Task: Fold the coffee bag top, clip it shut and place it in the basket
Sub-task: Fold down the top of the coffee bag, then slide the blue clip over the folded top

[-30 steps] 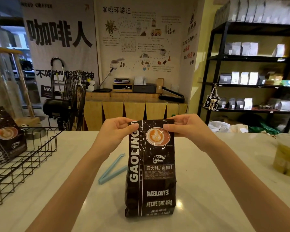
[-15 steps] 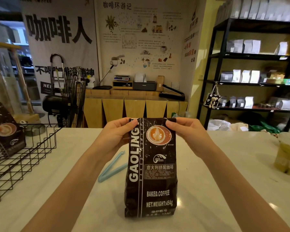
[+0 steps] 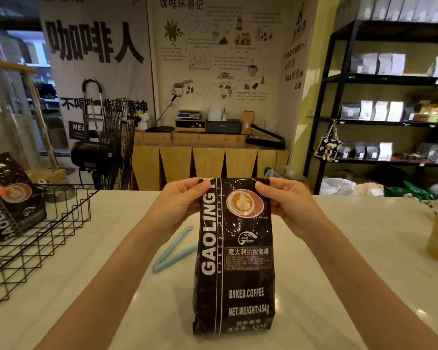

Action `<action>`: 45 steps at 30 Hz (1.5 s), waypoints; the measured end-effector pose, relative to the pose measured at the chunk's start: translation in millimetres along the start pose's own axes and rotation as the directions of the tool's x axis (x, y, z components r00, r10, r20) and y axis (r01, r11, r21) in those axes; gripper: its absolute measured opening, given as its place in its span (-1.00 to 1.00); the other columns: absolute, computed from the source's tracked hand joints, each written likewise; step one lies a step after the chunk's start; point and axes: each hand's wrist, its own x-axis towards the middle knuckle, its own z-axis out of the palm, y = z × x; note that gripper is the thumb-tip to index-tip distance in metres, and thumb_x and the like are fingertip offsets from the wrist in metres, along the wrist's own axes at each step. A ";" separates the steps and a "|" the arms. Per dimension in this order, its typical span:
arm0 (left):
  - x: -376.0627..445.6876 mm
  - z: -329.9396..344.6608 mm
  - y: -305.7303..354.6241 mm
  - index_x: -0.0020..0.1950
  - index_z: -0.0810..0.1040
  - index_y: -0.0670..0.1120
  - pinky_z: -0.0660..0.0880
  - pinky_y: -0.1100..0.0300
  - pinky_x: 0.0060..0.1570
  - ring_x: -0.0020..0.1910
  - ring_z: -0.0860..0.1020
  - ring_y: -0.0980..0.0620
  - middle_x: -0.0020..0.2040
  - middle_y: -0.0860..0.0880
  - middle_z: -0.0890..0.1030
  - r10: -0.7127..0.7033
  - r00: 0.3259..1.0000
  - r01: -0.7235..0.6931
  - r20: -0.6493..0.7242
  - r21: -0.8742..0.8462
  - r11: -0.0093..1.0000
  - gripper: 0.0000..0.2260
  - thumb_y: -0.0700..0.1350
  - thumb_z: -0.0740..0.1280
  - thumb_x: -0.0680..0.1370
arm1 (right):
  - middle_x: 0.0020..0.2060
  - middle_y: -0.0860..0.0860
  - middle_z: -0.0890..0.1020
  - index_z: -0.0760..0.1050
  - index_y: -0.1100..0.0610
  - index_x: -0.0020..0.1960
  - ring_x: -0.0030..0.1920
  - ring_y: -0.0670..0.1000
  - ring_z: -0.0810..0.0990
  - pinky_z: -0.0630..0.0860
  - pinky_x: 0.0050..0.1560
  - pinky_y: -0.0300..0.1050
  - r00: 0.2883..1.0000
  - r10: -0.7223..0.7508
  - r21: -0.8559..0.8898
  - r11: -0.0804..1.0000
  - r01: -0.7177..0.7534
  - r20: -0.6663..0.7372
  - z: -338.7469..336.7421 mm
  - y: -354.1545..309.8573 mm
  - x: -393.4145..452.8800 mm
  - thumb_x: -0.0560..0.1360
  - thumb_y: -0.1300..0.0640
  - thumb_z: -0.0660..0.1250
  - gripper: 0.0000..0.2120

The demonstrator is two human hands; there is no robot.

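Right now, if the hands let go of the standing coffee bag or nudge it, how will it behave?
The coffee bag is tall on a narrow base, so it would probably tip if pushed high. Its lower body bulges, so likely fairly heavy and stable at rest. The glossy, crinkled film looks floppy at the top, where the left hand and right hand pinch it.

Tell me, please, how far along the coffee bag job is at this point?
Done: nothing is finished for this bag; one other bag already sits in the wire basket. In hand: the left hand and right hand pinch the top corners of the upright coffee bag, working on the fold. Left: the blue clip lies untouched on the counter, so clipping and placing in the basket remain.
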 end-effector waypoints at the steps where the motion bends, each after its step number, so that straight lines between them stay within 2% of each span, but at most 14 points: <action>1: 1.0 -4.8 1.2 -0.01 0.58 -0.10 0.56 0.23 -0.10 -0.12 0.63 0.04 -0.15 -0.04 0.69 -0.045 0.999 0.044 0.025 0.017 0.999 -0.77 -0.05 0.17 0.54 | -0.29 0.00 0.70 0.60 0.11 -0.13 -0.24 -0.04 0.65 0.57 -0.18 -0.21 1.000 0.002 -0.001 1.000 -0.002 -0.002 -1.4 0.4 0.2 0.43 0.14 0.33 -0.91; 4: 4.0 -30.2 -2.3 0.05 0.53 0.01 0.48 0.13 0.09 0.05 0.56 0.03 0.05 -0.02 0.61 -0.206 0.978 0.174 0.026 0.436 0.883 -0.78 0.03 0.15 0.54 | -0.31 0.00 0.69 0.60 0.10 -0.14 -0.26 -0.03 0.64 0.57 -0.18 -0.20 0.999 0.025 0.016 1.000 -0.024 -0.028 -4.9 2.6 1.2 0.43 0.15 0.32 -0.91; 6: 7.7 -50.4 -15.6 0.13 0.51 -0.04 0.46 0.13 0.09 0.07 0.51 0.03 0.08 -0.01 0.56 -0.331 0.943 0.205 -0.025 0.826 0.524 -0.75 0.01 0.20 0.53 | -0.34 -0.01 0.69 0.60 0.10 -0.14 -0.27 -0.03 0.64 0.56 -0.20 -0.20 0.998 0.041 0.028 0.999 -0.040 -0.042 -5.5 5.8 2.6 0.45 0.15 0.32 -0.91; 8: 10.9 -61.1 -30.9 0.14 0.53 -0.09 0.48 0.15 0.04 0.05 0.50 0.01 0.10 -0.03 0.56 -0.464 0.882 0.211 -0.087 0.951 0.224 -0.73 -0.01 0.27 0.49 | -0.33 -0.01 0.70 0.60 0.11 -0.12 -0.26 -0.03 0.65 0.56 -0.20 -0.20 0.997 0.056 0.032 0.998 -0.054 -0.049 -5.5 8.3 4.3 0.45 0.13 0.32 -0.90; 12: 12.2 -59.7 -54.2 0.08 0.56 -0.08 0.42 0.27 -0.23 -0.09 0.45 0.03 0.12 -0.04 0.51 -0.555 0.821 0.208 -0.129 0.975 0.081 -0.70 0.02 0.39 0.40 | -0.38 -0.04 0.69 0.56 0.18 -0.04 -0.31 -0.07 0.64 0.55 -0.24 -0.25 0.996 0.072 0.056 0.996 -0.069 -0.060 -3.5 9.7 4.9 0.43 0.12 0.33 -0.83; 16: 14.0 -63.1 -69.8 -0.02 0.57 -0.10 0.43 0.21 -0.14 -0.06 0.48 0.00 0.03 -0.05 0.54 -0.479 0.865 0.186 -0.150 0.982 0.030 -0.71 -0.01 0.46 0.33 | -0.41 -0.05 0.69 0.55 0.18 -0.04 -0.36 -0.12 0.64 0.55 -0.31 -0.32 0.996 0.071 0.083 0.994 -0.066 -0.056 -2.5 8.6 1.6 0.45 0.13 0.32 -0.85; 19: 19.0 -64.0 -73.6 -0.07 0.54 -0.12 0.43 0.22 -0.16 -0.12 0.49 0.01 -0.08 -0.05 0.53 -0.398 0.910 0.183 -0.118 0.975 0.128 -0.84 -0.10 0.41 0.40 | -0.41 -0.06 0.69 0.56 0.16 -0.07 -0.36 -0.13 0.63 0.55 -0.32 -0.34 0.997 0.063 0.078 0.995 -0.059 -0.050 -2.3 7.6 -0.7 0.46 0.12 0.30 -0.87; 21: 21.3 -63.8 -69.6 -0.08 0.51 -0.13 0.49 0.25 -0.20 -0.14 0.55 0.03 -0.10 -0.06 0.57 -0.290 0.951 0.225 -0.105 0.880 0.418 -0.90 -0.13 0.33 0.47 | -0.40 -0.06 0.69 0.56 0.16 -0.07 -0.34 -0.12 0.64 0.55 -0.30 -0.31 0.997 0.055 0.067 0.996 -0.052 -0.048 -2.1 6.8 -1.4 0.46 0.12 0.30 -0.87; 23: 19.9 -60.6 -60.1 -0.03 0.50 -0.17 0.54 0.24 -0.17 -0.10 0.60 0.02 -0.04 -0.11 0.59 -0.181 0.973 0.231 -0.144 0.582 0.779 -0.88 -0.15 0.27 0.50 | -0.39 -0.05 0.69 0.57 0.14 -0.09 -0.34 -0.11 0.64 0.56 -0.28 -0.29 0.997 0.049 0.065 0.997 -0.045 -0.052 -1.9 6.5 -2.0 0.45 0.12 0.31 -0.88; 25: 15.9 -55.9 -47.9 0.02 0.51 -0.19 0.55 0.24 -0.13 -0.03 0.60 0.02 0.04 -0.14 0.58 -0.103 0.980 0.142 -0.169 0.236 0.961 -0.85 -0.16 0.23 0.52 | -0.39 -0.04 0.68 0.58 0.14 -0.11 -0.34 -0.10 0.64 0.56 -0.28 -0.28 0.998 0.043 0.070 0.997 -0.039 -0.053 -2.0 6.4 -2.0 0.45 0.12 0.31 -0.89; 29: 7.9 -41.5 -21.7 -0.01 0.53 -0.13 0.54 0.20 0.00 0.03 0.59 0.04 0.04 -0.07 0.59 0.021 0.995 -0.035 -0.095 -0.153 0.988 -0.86 -0.16 0.24 0.48 | -0.40 -0.04 0.68 0.58 0.13 -0.14 -0.35 -0.11 0.63 0.54 -0.30 -0.29 0.999 0.034 0.076 0.997 -0.031 -0.040 -2.2 7.4 -1.1 0.45 0.13 0.31 -0.90; 33: 2.4 -28.9 -5.2 -0.09 0.56 -0.07 0.57 0.26 -0.06 -0.06 0.62 0.10 -0.13 0.02 0.67 0.122 0.991 -0.126 -0.050 -0.097 0.987 -0.86 -0.10 0.29 0.39 | -0.38 -0.04 0.69 0.58 0.11 -0.14 -0.32 -0.09 0.64 0.54 -0.27 -0.28 0.999 0.017 0.076 0.997 -0.015 -0.028 -1.5 7.0 -1.7 0.45 0.14 0.30 -0.90; 37: -1.2 -21.3 -0.9 -0.10 0.57 -0.05 0.57 0.25 -0.06 -0.03 0.61 0.03 -0.07 -0.06 0.64 0.163 0.986 -0.163 -0.029 -0.008 0.987 -0.85 -0.06 0.31 0.37 | -0.36 -0.04 0.70 0.59 0.07 -0.12 -0.30 -0.10 0.64 0.55 -0.26 -0.27 1.000 -0.007 0.077 0.997 0.009 -0.019 -0.6 6.5 -3.6 0.46 0.15 0.29 -0.90; 45: -4.5 -8.2 -2.2 0.09 0.53 -0.08 0.59 0.24 -0.11 -0.12 0.63 0.03 -0.18 -0.03 0.64 0.176 0.983 -0.175 -0.057 0.021 0.984 -0.69 -0.12 0.34 0.36 | -0.36 -0.04 0.68 0.60 0.12 -0.14 -0.32 -0.09 0.64 0.55 -0.29 -0.29 0.999 -0.031 0.069 0.997 0.033 -0.034 2.5 5.7 -5.6 0.45 0.13 0.30 -0.89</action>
